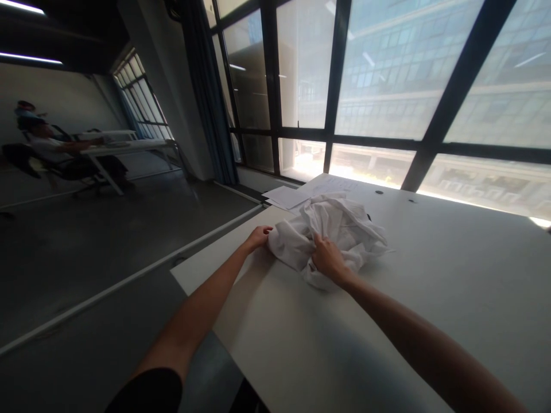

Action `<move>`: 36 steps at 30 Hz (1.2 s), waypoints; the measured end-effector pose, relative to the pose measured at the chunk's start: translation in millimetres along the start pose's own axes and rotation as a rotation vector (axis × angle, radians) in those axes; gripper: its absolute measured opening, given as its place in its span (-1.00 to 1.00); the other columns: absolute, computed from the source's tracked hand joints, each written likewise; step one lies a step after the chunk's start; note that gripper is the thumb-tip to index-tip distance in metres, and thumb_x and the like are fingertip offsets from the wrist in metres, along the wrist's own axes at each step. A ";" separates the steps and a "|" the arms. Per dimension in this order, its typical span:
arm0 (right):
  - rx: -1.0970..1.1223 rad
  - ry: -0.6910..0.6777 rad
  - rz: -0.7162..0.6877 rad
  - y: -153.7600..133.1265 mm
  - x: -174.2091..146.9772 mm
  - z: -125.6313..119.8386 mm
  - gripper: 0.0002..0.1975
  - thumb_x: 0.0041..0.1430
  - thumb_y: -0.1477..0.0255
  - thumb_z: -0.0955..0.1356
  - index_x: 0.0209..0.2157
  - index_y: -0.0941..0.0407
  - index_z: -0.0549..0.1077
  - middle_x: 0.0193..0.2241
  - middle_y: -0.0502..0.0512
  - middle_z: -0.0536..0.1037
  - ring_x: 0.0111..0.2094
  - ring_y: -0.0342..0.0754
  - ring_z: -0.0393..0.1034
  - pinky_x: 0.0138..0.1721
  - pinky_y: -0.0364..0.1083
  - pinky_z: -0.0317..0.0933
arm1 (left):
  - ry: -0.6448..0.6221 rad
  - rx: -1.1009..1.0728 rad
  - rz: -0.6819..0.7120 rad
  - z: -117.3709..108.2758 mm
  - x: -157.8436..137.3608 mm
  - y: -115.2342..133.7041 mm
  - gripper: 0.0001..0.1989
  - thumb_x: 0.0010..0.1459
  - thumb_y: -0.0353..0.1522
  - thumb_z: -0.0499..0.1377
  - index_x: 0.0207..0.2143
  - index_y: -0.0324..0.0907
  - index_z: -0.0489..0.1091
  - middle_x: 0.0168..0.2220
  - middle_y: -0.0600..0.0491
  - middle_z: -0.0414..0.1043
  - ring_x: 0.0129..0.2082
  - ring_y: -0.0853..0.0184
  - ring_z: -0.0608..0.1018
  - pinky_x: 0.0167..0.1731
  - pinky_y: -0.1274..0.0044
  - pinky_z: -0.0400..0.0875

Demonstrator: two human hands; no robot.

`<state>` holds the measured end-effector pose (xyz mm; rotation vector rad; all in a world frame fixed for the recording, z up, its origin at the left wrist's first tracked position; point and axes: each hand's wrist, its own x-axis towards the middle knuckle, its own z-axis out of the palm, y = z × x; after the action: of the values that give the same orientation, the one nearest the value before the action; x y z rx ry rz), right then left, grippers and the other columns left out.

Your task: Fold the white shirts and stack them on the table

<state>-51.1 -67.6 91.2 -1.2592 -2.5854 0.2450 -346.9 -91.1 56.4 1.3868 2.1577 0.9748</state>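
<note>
A crumpled white cloth [340, 221] lies in a loose heap on the white table [413, 298]; its folds hide what kind of item it is. At the near side of the heap, my right hand [329, 258] is closed, with a fold of the fabric pinched between thumb and fingers. My left hand [259, 236] is at the heap's left edge, its fingers curled in against the cloth and gripping the edge there. The fingertips of the left hand are partly hidden.
Sheets of paper [287, 197] lie behind the cloth near the table's far left edge. Two small dark fittings, one a round grommet [379, 192], sit near the window side. Tall windows [387, 69] stand beyond. At far left a person [47, 140] sits at another desk [129, 148].
</note>
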 end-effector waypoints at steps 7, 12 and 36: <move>0.032 0.035 0.165 50.9 -16.0 -20.0 -0.67 0.19 0.59 0.23 -0.02 0.16 0.41 -0.14 0.25 0.58 -0.13 0.08 0.49 -0.23 -0.09 0.14 | -0.206 0.031 0.004 9.1 15.4 4.4 -0.76 -0.08 -0.33 0.30 -0.30 -0.22 0.59 -0.41 -0.01 0.61 -0.37 0.19 0.61 -0.44 0.51 0.45; -0.007 -0.003 0.226 74.3 -33.2 -28.9 -0.65 0.14 0.60 0.24 -0.04 0.17 0.42 -0.19 0.27 0.61 -0.21 0.09 0.51 -0.33 -0.08 0.07 | -0.019 0.216 0.014 10.9 76.6 16.5 -0.57 -0.02 -0.29 0.35 -0.08 -0.27 0.52 -0.12 -0.17 0.59 -0.13 0.10 0.61 -0.17 0.45 0.47; 0.037 -0.022 0.306 103.2 -66.4 -17.7 -0.80 0.10 0.60 0.27 -0.22 0.07 0.33 -0.21 0.16 0.57 -0.23 0.07 0.46 -0.34 -0.08 -0.03 | 0.031 0.672 0.298 75.7 198.9 61.3 -0.70 0.28 -0.47 0.03 -0.05 -0.30 0.51 0.02 -0.25 0.45 0.12 0.03 0.41 0.13 0.32 0.24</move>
<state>70.8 -56.3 71.0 -1.6438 -2.3846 0.3630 -345.0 130.3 58.0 2.0456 2.4666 0.3487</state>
